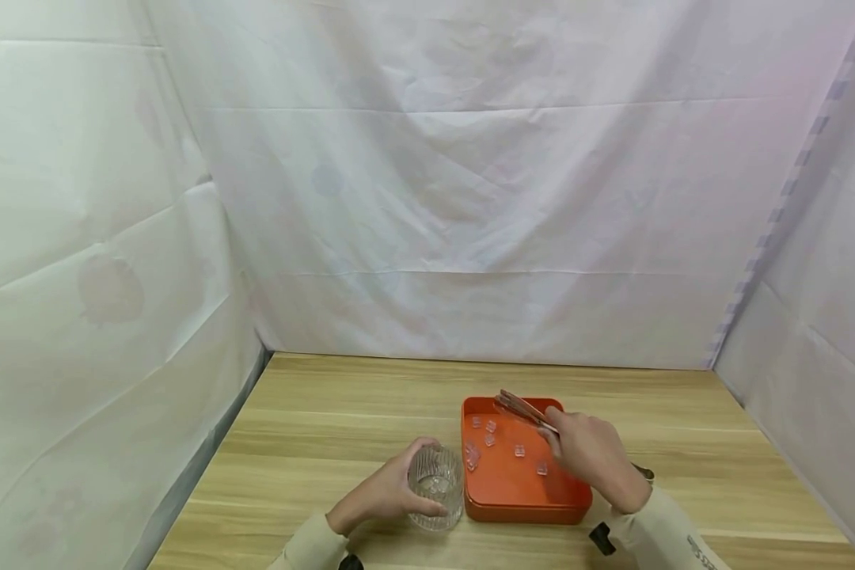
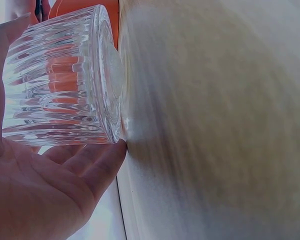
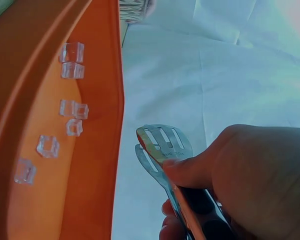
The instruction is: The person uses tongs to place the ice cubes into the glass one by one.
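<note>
In the head view my left hand [image 1: 390, 484] holds a clear ribbed glass [image 1: 436, 484] on the table, thumb on the near side and fingers on the far side. The left wrist view shows the glass [image 2: 55, 80] against the palm. Right of it stands an orange tray [image 1: 516, 513] with several clear cubes [image 1: 519, 450] spread on its floor. My right hand [image 1: 593, 450] grips metal tongs [image 1: 520, 410] above the tray. Their slotted ends [image 3: 165, 142] lie close together in the right wrist view, with nothing visible between them. Whether the glass holds anything is unclear.
The tray stands close against the glass on a wood-grain table [image 1: 328, 396]. White cloth [image 1: 435, 198] hangs behind and at both sides. A small dark object [image 1: 643, 473], partly hidden by the right forearm, lies right of the tray.
</note>
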A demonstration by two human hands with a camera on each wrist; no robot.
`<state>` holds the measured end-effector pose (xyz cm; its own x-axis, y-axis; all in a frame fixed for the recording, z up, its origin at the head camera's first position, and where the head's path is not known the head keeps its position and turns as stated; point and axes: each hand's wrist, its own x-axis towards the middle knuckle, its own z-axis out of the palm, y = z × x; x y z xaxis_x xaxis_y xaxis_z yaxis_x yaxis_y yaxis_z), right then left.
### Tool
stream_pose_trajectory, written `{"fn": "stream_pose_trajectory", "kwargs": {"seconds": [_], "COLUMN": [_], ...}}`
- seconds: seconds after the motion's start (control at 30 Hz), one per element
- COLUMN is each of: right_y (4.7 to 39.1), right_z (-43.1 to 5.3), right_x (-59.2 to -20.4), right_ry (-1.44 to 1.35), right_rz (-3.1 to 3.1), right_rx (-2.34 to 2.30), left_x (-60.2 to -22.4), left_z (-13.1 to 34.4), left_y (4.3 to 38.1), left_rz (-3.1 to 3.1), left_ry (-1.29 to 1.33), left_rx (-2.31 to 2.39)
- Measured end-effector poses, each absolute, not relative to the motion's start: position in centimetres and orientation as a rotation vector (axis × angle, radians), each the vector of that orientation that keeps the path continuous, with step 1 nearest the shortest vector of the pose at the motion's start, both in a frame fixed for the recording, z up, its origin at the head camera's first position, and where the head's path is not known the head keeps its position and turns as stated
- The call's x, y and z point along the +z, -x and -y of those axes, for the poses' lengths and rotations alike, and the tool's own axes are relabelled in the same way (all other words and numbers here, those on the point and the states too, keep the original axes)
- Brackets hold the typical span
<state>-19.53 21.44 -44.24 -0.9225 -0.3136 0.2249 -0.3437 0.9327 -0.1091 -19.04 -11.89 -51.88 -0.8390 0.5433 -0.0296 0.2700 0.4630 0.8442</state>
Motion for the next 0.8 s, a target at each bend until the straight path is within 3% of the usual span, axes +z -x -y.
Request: {"fn": "stream_pose_trajectory", "kwargs": {"seconds": [0.8], "right_y": [18.8], "right_z": [-21.2], "right_x": [-42.7], "right_ry": [-0.508], "right_rz": [2.747], "right_rx": [0.278], "left_x": [-51.7], "left_z": [11.8], "left_y": [19.0], "left_rz": [-2.441], "left_ry": [-0.703], "left_rx": [1.304]}}
